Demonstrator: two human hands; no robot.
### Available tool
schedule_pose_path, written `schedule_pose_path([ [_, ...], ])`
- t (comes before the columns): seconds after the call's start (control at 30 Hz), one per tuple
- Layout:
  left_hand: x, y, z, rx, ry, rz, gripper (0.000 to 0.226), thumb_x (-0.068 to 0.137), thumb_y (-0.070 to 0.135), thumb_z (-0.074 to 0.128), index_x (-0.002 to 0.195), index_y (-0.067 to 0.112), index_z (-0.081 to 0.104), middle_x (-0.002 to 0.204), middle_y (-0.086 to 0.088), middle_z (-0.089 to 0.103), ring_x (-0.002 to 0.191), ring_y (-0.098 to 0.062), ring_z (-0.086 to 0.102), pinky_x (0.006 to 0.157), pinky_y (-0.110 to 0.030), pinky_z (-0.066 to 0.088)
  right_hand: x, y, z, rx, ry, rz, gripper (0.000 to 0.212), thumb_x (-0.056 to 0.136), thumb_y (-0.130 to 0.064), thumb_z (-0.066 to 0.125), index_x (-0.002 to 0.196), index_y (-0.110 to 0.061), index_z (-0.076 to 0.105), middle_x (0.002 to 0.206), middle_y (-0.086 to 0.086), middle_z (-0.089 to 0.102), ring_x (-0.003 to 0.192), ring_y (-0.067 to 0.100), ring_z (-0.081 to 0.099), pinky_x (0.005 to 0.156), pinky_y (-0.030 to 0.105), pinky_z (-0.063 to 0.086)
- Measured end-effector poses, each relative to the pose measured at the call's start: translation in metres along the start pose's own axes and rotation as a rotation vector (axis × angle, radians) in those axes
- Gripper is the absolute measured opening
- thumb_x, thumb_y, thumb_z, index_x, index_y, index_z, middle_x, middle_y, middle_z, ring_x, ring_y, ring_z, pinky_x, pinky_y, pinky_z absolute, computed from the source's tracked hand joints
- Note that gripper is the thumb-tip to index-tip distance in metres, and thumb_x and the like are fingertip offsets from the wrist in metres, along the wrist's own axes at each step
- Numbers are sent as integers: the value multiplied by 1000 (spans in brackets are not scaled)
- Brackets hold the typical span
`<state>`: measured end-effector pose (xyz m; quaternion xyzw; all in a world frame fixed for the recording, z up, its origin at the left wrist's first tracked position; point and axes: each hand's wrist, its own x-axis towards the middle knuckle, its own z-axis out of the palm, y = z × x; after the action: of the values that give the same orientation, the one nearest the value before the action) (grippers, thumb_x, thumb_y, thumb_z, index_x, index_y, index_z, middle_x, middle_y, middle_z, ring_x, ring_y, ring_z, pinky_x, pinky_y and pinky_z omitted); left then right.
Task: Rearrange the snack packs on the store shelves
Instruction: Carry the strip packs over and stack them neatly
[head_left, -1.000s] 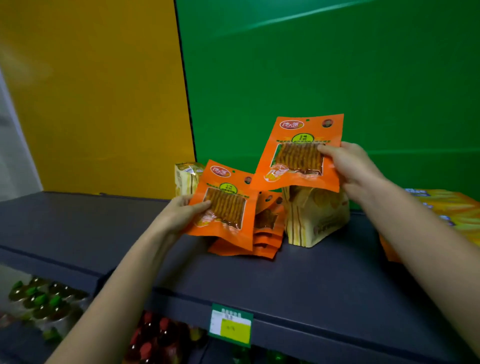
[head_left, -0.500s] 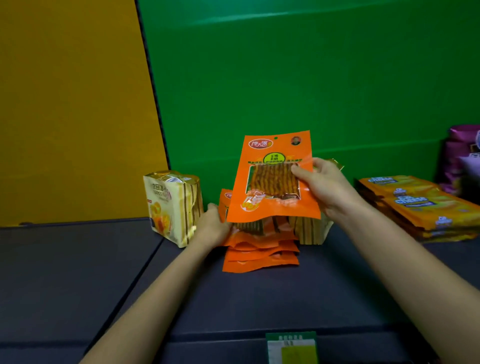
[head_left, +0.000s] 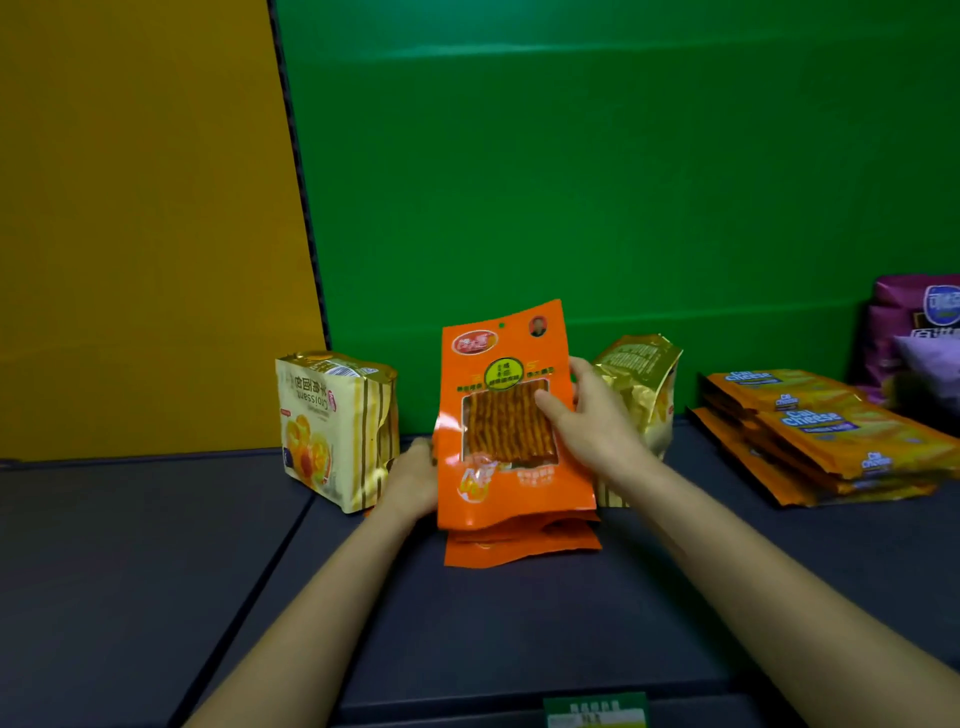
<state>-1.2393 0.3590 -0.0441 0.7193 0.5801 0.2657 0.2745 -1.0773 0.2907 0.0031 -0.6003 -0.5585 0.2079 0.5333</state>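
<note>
An orange snack pack (head_left: 498, 488) with a clear window stands nearly upright on a small stack of like orange packs (head_left: 519, 548) in the middle of the dark shelf (head_left: 519, 634). My right hand (head_left: 587, 421) grips its right edge, thumb across the window. My left hand (head_left: 413, 473) rests against the pack's left edge and is partly hidden behind it; whether it grips the pack or the stack I cannot tell.
A gold croissant bag (head_left: 337, 431) stands left of the stack, a second gold bag (head_left: 644, 384) behind my right hand. Flat orange Cali Cheese packs (head_left: 831, 436) lie piled at right, purple bags (head_left: 919, 332) beyond. A price tag (head_left: 597, 712) sits on the shelf edge.
My right hand has lowered the orange pack onto the stack and turned it more upright. My left hand let go of its earlier pack and moved to the stack's left side.
</note>
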Motion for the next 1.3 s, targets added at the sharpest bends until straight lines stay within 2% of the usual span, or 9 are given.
schedule_pose_path([
  [0.13, -1, -4, -3, -276, 27, -33, 26, 92, 26, 50, 109, 6, 54, 98, -11, 63, 81, -18, 58, 68, -25, 50, 5, 6, 12, -136, -1, -24, 35, 93, -20, 51, 127, -11, 47, 125, 11, 61, 116, 28, 56, 101, 46, 43],
  [0.23, -2, -3, -5, -415, 32, -92, 38, 98, 36, 31, 79, 13, 55, 92, -17, 65, 91, -35, 65, 91, -39, 51, 12, 14, 21, -352, 3, 12, 35, 94, -20, 48, 127, -6, 46, 127, 15, 58, 119, 33, 53, 99, 38, 41],
  [0.33, -2, -2, -5, -404, 45, -93, 47, 95, 47, 30, 68, 18, 54, 89, -16, 68, 93, -36, 66, 96, -47, 48, 20, 22, 30, -440, 2, 69, 35, 95, -18, 46, 126, -1, 43, 126, 21, 57, 118, 37, 53, 95, 37, 42],
  [0.5, -5, -5, -2, -173, 72, -43, 49, 87, 43, 54, 123, 9, 54, 116, -10, 62, 106, -25, 59, 92, -34, 46, 28, 31, 40, -583, -42, 99, 36, 94, -10, 42, 127, 3, 38, 126, 24, 56, 119, 40, 51, 94, 41, 42],
  [0.63, -6, -4, 1, -142, 38, -32, 49, 84, 35, 60, 125, 10, 46, 115, -8, 62, 104, -25, 62, 94, -42, 49, 27, 40, 43, -658, -75, 45, 39, 93, -12, 44, 129, 2, 40, 131, 20, 51, 123, 36, 43, 102, 40, 35],
  [0.93, -9, -2, 5, -102, 96, -36, 66, 80, 41, 65, 132, 7, 40, 131, -11, 53, 116, -26, 54, 96, -35, 44, 19, 37, 21, -416, -268, 275, 48, 92, -34, 51, 128, -3, 48, 128, 13, 56, 118, 29, 54, 95, 34, 43],
  [1.07, -11, 0, 7, -334, 24, -93, 70, 76, 33, 71, 132, 5, 39, 124, -10, 56, 104, -23, 58, 86, -32, 47, 16, 45, 18, -205, -278, 308, 41, 87, -33, 56, 121, -11, 53, 121, 10, 63, 107, 26, 61, 97, 41, 48],
  [1.17, -13, 2, 11, -480, -62, -97, 63, 74, 25, 74, 127, 7, 45, 108, -7, 62, 94, -20, 62, 80, -30, 50, 10, 46, 16, -95, -279, 345, 51, 90, -30, 55, 135, -10, 40, 130, 10, 55, 114, 25, 56, 101, 41, 45],
  [1.3, -11, 0, 10, -575, -87, -124, 62, 78, 26, 70, 130, 7, 43, 113, -12, 64, 94, -22, 64, 81, -31, 52, 5, 50, 10, -16, -302, 331, 53, 92, -28, 52, 139, -13, 35, 135, 8, 53, 118, 25, 54, 102, 40, 44],
])
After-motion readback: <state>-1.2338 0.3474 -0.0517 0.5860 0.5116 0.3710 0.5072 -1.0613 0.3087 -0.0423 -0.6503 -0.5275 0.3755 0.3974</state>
